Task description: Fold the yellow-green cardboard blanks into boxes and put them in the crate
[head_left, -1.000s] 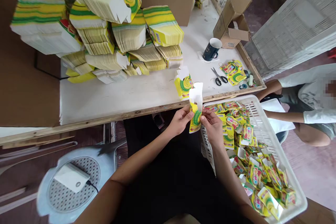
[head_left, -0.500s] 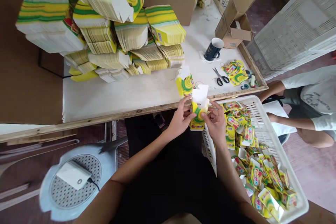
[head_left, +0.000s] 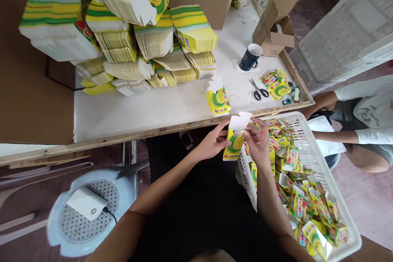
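Both my hands hold one small yellow-and-green carton (head_left: 233, 146) over my lap, just below the table's wooden edge. My left hand (head_left: 211, 144) pinches its left side. My right hand (head_left: 258, 142) grips its right side, with fingers at the white top flap, which stands open. A white plastic basket (head_left: 310, 150) at my right holds several folded cartons of the same kind. A short stack of flat cartons (head_left: 217, 99) stands on the white table (head_left: 147, 108) right in front of my hands.
Tall piles of flat carton blanks (head_left: 123, 32) fill the table's back left. A dark mug (head_left: 250, 57), scissors (head_left: 258, 89), a brown cardboard box (head_left: 274, 28) and more cartons (head_left: 275, 83) lie at right. Another person (head_left: 359, 118) sits at far right. A plastic stool (head_left: 82, 208) stands lower left.
The carton has gone from upright to tilted rightward and a little lower, towards the basket. My right hand has shifted up onto its top flap.
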Demonstrator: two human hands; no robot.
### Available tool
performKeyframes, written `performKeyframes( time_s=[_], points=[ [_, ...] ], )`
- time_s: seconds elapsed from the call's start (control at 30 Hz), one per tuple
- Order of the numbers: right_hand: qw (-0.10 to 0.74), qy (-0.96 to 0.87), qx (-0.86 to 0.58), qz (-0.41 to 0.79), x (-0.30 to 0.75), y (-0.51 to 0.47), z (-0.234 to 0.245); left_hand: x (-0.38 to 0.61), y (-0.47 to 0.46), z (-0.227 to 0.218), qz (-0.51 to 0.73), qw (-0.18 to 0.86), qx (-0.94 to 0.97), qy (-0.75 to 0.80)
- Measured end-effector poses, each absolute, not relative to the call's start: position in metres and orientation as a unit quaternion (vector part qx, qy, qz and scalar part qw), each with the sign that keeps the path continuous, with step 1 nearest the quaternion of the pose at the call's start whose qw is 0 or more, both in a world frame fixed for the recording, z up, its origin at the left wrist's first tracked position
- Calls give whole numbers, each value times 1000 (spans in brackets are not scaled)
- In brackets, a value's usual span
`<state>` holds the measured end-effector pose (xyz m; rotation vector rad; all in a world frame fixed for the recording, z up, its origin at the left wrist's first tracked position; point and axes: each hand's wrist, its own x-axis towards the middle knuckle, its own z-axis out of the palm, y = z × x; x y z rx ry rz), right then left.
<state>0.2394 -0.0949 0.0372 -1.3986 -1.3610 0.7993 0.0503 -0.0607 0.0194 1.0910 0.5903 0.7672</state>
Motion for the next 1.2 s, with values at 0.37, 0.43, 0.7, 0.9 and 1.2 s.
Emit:
performKeyframes(
  time_s=[0.37, 0.43, 0.7, 0.9, 1.2],
  points=[
    [358, -561, -625, 408, 249, -97, 44, 57, -67, 14, 380, 675, 550, 314],
    [343, -555, -653, 383, 246, -95, 43, 58, -67, 13, 376, 692, 541, 295],
    [372, -581, -657, 304, 239, -95, 44, 57, -63, 20, 373, 737, 464, 319],
    [450, -565, -623, 300, 256, -100, 46, 68, -65, 23, 385, 693, 540, 284],
    [360, -564, -724, 168, 296, -114, 52, 55, 0, -4, 346, 289, 763, 463]
  ],
)
